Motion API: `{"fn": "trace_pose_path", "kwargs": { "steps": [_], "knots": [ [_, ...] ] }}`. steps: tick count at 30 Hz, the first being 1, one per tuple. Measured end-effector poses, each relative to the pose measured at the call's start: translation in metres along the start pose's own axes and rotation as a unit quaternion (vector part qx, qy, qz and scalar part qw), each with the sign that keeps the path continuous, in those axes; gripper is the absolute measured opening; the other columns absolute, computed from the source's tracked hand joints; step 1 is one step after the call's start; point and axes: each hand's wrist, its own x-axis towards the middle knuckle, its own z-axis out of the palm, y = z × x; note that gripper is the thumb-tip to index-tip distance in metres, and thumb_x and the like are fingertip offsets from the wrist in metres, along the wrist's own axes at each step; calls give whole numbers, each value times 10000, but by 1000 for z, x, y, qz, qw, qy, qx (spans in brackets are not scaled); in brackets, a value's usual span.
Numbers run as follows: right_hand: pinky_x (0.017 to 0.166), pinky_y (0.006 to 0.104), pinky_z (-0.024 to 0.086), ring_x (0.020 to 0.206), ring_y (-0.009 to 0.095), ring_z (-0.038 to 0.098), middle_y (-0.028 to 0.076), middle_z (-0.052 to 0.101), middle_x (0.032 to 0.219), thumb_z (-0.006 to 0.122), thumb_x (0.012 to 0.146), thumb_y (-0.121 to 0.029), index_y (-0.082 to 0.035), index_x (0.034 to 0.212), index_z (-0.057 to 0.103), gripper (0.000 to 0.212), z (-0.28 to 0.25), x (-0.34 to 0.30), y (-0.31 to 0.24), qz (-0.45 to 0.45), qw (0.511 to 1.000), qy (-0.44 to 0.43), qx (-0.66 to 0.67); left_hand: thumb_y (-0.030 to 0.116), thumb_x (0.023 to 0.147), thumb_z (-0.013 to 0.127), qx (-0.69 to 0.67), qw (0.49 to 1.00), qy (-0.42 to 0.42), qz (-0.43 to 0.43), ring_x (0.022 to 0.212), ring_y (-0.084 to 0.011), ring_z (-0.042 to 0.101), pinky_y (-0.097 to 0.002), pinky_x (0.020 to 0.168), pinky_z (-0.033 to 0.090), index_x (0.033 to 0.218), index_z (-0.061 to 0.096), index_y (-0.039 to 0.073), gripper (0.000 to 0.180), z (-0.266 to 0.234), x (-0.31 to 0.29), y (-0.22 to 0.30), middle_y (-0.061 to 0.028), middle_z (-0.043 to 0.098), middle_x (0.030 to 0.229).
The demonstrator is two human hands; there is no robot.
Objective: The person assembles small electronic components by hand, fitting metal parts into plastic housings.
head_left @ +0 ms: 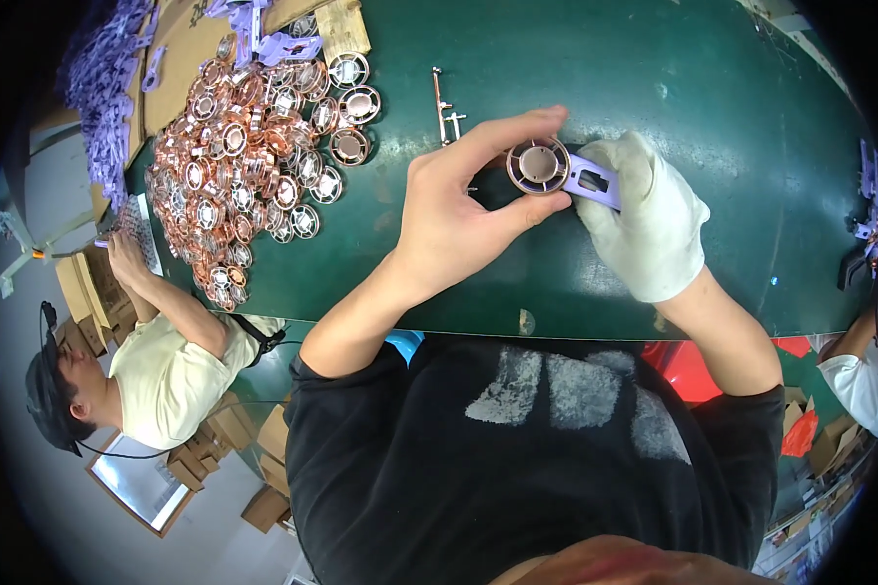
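Over the green table, my bare left hand (463,195) is closed around a round copper-coloured spoked cover (538,167), thumb and forefinger at its rim. The cover sits at the end of a purple plastic handle piece (595,181) with a cut-out in it. My right hand (646,219), in a white glove, grips the other end of that handle, so both hands hold the joined parts. Whether the cover is fully seated cannot be seen. A thin copper-coloured metal strip with small side stubs (440,107) lies just beyond my left hand.
A large heap of round copper-coloured covers (234,146) lies to the left on the green table (517,58). Purple plastic pieces (102,93) are piled on cardboard at the far left, with more at the right edge. A co-worker (166,370) works at the left; another person's arm shows at right.
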Motion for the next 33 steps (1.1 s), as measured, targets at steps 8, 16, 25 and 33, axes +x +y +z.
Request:
{"fn": "trace_pose_path", "kwargs": {
  "steps": [8,16,25,33],
  "knots": [
    [768,434,551,906,386,693,174,700,930,731,844,-220,-65,1108,650,317,-24,11,5,149,937,-208,239,-74,760,816,84,986,-29,140,1150,-298,691,-372,972,565,1240,654,-55,507,-7,0,-2,-229,701,1230],
    [700,409,557,800,353,713,154,721,859,723,893,-357,-97,1054,736,306,-21,14,4,187,901,-257,297,137,777,881,65,976,-71,197,1258,-355,621,-403,1006,527,1489,423,-43,865,3,2,-2,-263,598,1386],
    [579,392,562,664,324,696,97,695,732,763,842,-315,-149,944,737,196,-10,4,-2,48,976,-143,155,78,896,747,-95,990,-78,70,1258,-363,615,-447,1040,508,1143,676,-75,299,4,2,-7,-240,700,1210],
    [753,261,526,789,127,635,78,673,916,716,882,-197,-55,1388,553,551,-17,24,-2,289,927,-111,211,224,940,698,-8,996,-25,-80,724,-83,592,-208,670,485,1053,752,33,229,-35,88,7,-39,666,818]
  ]
}}
